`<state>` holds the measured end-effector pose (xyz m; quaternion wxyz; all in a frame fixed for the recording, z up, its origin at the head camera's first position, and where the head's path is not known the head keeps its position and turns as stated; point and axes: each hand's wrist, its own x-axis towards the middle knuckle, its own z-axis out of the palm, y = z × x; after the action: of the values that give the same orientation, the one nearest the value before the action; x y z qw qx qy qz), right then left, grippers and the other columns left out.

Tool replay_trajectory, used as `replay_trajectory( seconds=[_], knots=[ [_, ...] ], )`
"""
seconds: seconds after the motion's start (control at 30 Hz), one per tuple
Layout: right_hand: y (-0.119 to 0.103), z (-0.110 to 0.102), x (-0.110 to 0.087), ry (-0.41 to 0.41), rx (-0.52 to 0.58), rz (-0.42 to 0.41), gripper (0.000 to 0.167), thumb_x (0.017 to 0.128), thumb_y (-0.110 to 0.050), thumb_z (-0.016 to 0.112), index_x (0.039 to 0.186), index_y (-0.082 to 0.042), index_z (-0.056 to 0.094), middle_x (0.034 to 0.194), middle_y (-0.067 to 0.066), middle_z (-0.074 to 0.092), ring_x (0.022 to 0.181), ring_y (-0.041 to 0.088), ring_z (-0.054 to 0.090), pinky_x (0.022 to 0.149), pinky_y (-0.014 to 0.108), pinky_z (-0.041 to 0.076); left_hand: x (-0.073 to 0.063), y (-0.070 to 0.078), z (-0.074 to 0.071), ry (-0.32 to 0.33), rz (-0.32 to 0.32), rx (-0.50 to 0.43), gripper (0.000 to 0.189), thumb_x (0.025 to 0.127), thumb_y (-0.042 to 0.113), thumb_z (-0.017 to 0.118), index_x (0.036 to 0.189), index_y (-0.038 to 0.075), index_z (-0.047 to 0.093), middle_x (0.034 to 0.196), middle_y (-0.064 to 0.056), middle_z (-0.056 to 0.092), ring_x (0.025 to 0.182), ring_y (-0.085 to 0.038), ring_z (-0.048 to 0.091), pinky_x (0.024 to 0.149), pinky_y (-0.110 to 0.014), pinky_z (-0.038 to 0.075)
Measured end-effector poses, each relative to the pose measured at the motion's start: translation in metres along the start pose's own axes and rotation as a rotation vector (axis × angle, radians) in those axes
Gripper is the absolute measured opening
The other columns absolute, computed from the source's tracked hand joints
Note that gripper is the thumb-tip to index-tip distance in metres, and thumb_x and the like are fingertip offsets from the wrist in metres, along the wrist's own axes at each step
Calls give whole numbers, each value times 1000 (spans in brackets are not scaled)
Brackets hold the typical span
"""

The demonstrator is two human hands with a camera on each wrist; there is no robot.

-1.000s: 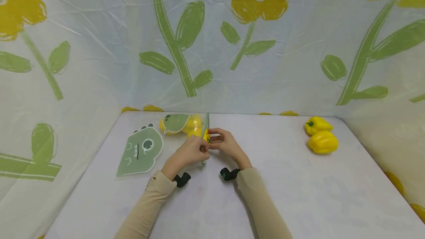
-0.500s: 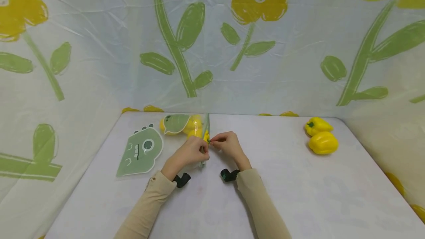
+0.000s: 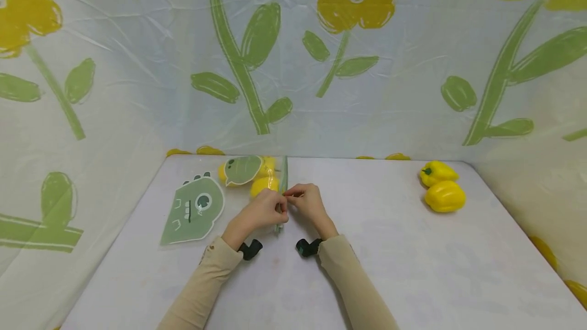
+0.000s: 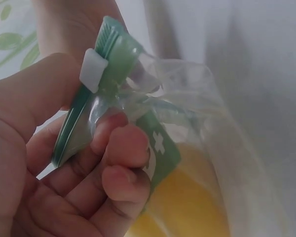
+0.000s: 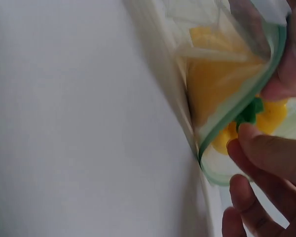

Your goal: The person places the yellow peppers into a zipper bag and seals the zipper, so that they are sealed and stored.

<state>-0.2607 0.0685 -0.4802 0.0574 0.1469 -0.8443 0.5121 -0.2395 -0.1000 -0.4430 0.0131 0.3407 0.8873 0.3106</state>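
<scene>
Several yellow things (image 3: 265, 186) in the clear zip bag (image 3: 285, 167) are hard to make out, blurred by shiny film and partly covered by a green print (image 3: 243, 170). The head view hides the lower part of the bag's mouth behind the left hand (image 3: 263, 211); the right wrist view cuts off much of the right hand (image 3: 308, 201). Whether the one-eyed green monster print (image 3: 192, 210) further left belongs to the same bag, I cannot tell.

Both forearms, in beige sleeves (image 3: 359, 281), reach forward over the white desk (image 3: 390, 258) and converge, wrists bent inward, a black wrist camera (image 3: 250, 249) beside the left wrist and another by the right.

The left hand grips the bag at its mouth, thumb on one side of the green zip strip (image 4: 74, 121) and fingers curled on the other, just below the white slider (image 4: 93, 70). At the gaping mouth, the right hand's thumb and forefinger pinch the green stem (image 5: 249, 111) of a yellow bell pepper (image 5: 274, 116), the other fingers loosely bent. This pepper sits just inside the rim. Two more yellow bell peppers (image 3: 445, 196) lie touching, well apart on the desk's right side.
</scene>
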Motion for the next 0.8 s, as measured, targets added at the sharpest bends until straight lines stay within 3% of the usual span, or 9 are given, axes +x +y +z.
replay_trajectory(
  seconds=[0.27,0.5,0.67,0.8],
  knots=[
    [3,6,-1,45,11,0,7,82,2,76,86,-2,79,85,10,74,74,23,66,64,28,51,-1,0,-2,18,-2,11,17,73,1,70,64,15,65,61,9,57,56,-5,47,55,-20,42],
    [1,0,0,17,23,49,8,84,-3,75,91,-4,79,90,8,74,76,20,66,67,27,51,1,1,-2,5,-6,-17,16,74,1,70,65,14,66,62,9,57,56,-5,48,55,-21,42],
    [0,-21,1,37,67,41,10,84,-8,77,93,-4,79,91,6,75,79,19,66,69,29,50,0,2,-2,-11,-23,-21,16,74,2,70,65,14,65,60,9,55,54,-5,46,54,-21,41],
    [2,-52,2,62,71,30,15,85,-11,76,97,-2,78,94,7,75,82,17,65,72,29,49,-2,3,-2,-14,-28,-25,16,74,2,70,65,13,64,58,9,53,53,-5,44,53,-20,39]
  ],
)
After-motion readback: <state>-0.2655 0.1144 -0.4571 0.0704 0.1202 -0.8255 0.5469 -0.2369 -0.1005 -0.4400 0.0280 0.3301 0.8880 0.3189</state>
